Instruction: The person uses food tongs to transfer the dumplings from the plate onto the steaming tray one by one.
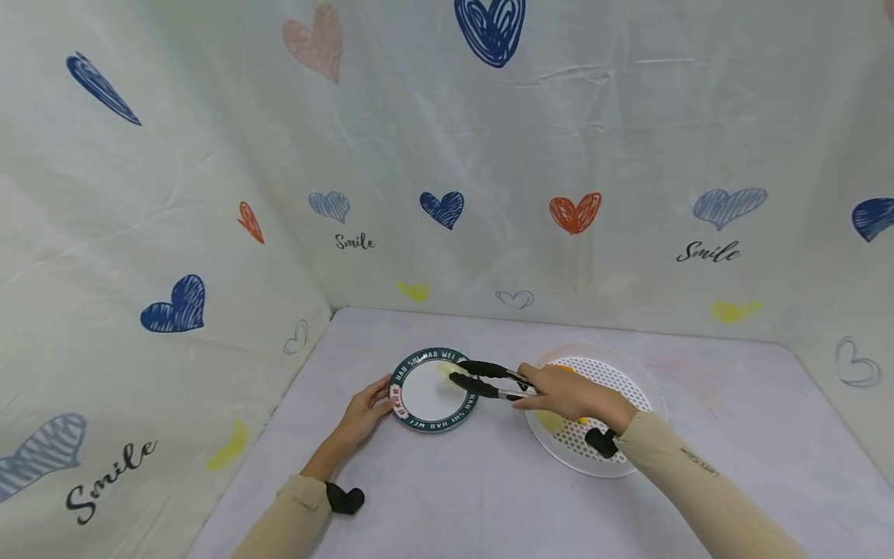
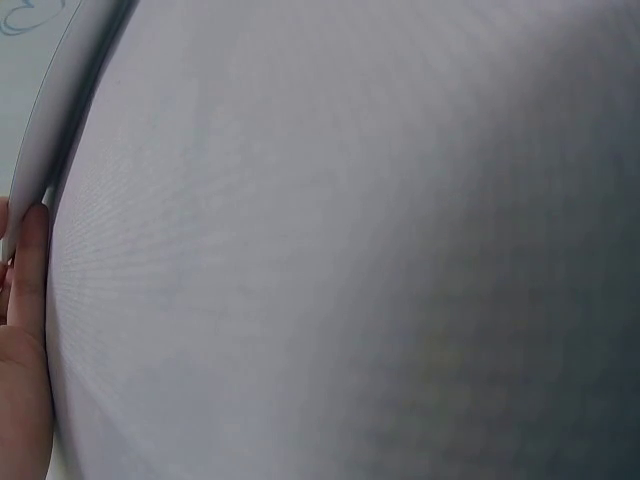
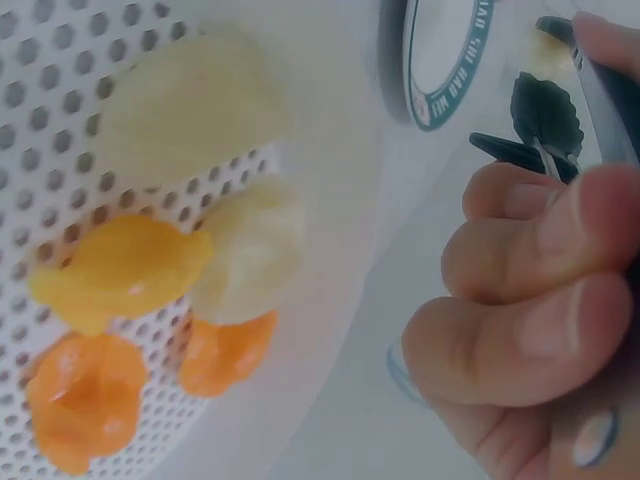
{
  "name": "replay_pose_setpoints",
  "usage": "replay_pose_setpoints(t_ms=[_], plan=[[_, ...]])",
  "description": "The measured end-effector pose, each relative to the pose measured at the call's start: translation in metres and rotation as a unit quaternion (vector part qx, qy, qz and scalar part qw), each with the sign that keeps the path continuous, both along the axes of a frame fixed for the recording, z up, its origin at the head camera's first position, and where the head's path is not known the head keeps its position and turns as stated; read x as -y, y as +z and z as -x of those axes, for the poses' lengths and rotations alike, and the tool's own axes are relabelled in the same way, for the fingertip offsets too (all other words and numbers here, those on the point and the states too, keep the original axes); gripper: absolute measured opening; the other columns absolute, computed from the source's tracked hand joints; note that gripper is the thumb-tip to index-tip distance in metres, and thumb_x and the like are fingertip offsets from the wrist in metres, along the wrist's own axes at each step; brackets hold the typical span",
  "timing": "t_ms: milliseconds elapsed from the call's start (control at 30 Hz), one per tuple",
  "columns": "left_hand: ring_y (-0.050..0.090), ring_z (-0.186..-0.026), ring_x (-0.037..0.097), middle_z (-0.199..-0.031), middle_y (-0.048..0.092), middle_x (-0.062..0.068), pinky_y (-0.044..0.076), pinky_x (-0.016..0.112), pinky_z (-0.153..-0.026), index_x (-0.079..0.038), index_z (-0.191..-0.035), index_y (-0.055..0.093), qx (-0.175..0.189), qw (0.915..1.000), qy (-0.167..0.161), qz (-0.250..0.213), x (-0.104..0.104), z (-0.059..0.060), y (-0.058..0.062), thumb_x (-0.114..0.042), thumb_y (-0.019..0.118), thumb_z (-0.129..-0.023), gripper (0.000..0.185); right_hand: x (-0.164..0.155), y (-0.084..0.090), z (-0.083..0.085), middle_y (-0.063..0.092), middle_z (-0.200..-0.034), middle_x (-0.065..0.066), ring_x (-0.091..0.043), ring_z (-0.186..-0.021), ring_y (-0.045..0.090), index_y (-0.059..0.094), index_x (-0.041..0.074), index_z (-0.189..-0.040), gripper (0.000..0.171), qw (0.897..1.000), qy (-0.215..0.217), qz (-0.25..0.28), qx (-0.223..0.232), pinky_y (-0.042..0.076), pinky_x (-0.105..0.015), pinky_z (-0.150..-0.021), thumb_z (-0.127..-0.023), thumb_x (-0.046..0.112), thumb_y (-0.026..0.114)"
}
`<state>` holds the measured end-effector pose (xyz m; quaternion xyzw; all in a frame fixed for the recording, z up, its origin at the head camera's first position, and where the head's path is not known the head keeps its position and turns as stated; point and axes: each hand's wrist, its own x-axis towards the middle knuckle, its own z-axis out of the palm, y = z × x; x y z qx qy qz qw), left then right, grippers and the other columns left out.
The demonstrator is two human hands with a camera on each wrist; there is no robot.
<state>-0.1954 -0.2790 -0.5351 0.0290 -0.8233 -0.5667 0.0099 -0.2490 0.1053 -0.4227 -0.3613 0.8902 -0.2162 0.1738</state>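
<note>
While your left hand rests against the near-left rim of the green-bordered plate, fingers fairly straight and only touching the edge, the plate is braced against sliding on the smooth cloth-covered surface. The left wrist view shows little beyond that cloth and a fingertip at the plate's edge.

Your right hand has its fingers curled round the handles of the black-tipped tongs, reaching leftward from over the white perforated tray. The tips sit over the right part of the plate, slightly apart; a pale yellowish bit lies at that spot on the plate, but whether the tips are touching it cannot be told. In the right wrist view the scalloped tips show beside the plate rim, with your fingers wrapped tight on the handles.

Plate and tray sit close side by side, which keeps the reach between them short. Still in the tray are two pale yellow pieces, a deeper yellow piece and two orange pieces, bunched together and touching near the tray's rim on the plate side, within easy range of the tongs.
</note>
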Motion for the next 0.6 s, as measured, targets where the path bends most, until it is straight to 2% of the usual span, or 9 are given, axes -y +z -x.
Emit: replay_pose_setpoints(t_ms=[133,267,333,433,500,533,600], plan=[[0.046,-0.134,0.036,-0.146,0.048,0.023,0.028,0.051,-0.115,0.005,-0.148,0.041,-0.003,1.0,-0.001,0.008,0.001,0.0,-0.001,-0.006,0.062,-0.098,0.056,-0.013,0.001,-0.006,0.063,-0.093,-0.001,-0.013,-0.079,0.058,0.05,0.001,-0.128,0.056,1.0,0.004,0.018,0.0,0.052,-0.04,-0.074,-0.097,0.046,0.061],[0.046,-0.133,0.037,-0.145,0.05,0.024,0.028,0.051,-0.116,0.005,-0.148,0.04,-0.003,1.0,0.0,0.008,0.001,-0.001,-0.001,-0.005,0.062,-0.097,0.056,-0.024,0.003,-0.01,0.06,-0.089,0.002,-0.012,-0.078,0.057,0.053,0.001,-0.126,0.054,1.0,0.009,0.024,-0.014,0.051,-0.039,-0.074,-0.097,0.046,0.061],[0.046,-0.134,0.035,-0.145,0.05,0.022,0.028,0.049,-0.116,0.003,-0.149,0.041,0.003,1.0,0.004,0.005,0.0,0.0,-0.001,-0.005,0.062,-0.097,0.056,-0.03,0.004,-0.013,0.059,-0.085,0.003,-0.012,-0.078,0.055,0.052,-0.001,-0.131,0.06,1.0,0.008,0.024,-0.018,0.05,-0.041,-0.077,-0.097,0.048,0.061],[0.045,-0.135,0.034,-0.146,0.049,0.02,0.028,0.048,-0.116,0.002,-0.149,0.041,0.008,0.9999,0.009,0.003,-0.001,0.001,-0.001,-0.004,0.062,-0.097,0.057,-0.04,0.008,-0.017,0.065,-0.097,-0.001,-0.016,-0.089,0.06,0.047,-0.007,-0.139,0.071,0.999,0.008,0.03,-0.019,0.051,-0.046,-0.087,-0.097,0.048,0.061],[0.044,-0.136,0.033,-0.147,0.048,0.02,0.028,0.047,-0.116,0.001,-0.149,0.041,0.009,0.9999,0.01,0.002,-0.001,0.001,-0.001,-0.004,0.062,-0.097,0.056,-0.047,0.01,-0.021,0.067,-0.109,-0.01,-0.024,-0.099,0.063,0.043,-0.01,-0.142,0.076,0.999,0.007,0.033,-0.015,0.049,-0.05,-0.094,-0.097,0.048,0.061],[0.044,-0.136,0.034,-0.147,0.048,0.02,0.028,0.048,-0.116,0.001,-0.149,0.041,0.009,0.9999,0.009,0.002,-0.001,0.001,-0.001,-0.004,0.062,-0.097,0.056,-0.05,0.01,-0.022,0.068,-0.103,-0.011,-0.024,-0.095,0.064,0.046,-0.009,-0.139,0.073,0.999,0.006,0.032,-0.013,0.052,-0.048,-0.09,-0.097,0.048,0.061],[0.043,-0.137,0.034,-0.147,0.048,0.02,0.027,0.048,-0.117,0.002,-0.149,0.041,0.01,0.9999,0.008,0.004,-0.001,0.001,-0.001,-0.004,0.062,-0.097,0.056,-0.057,0.011,-0.025,0.068,-0.101,-0.009,-0.024,-0.093,0.065,0.048,-0.004,-0.136,0.069,0.999,0.006,0.032,-0.015,0.053,-0.045,-0.086,-0.096,0.051,0.06]])
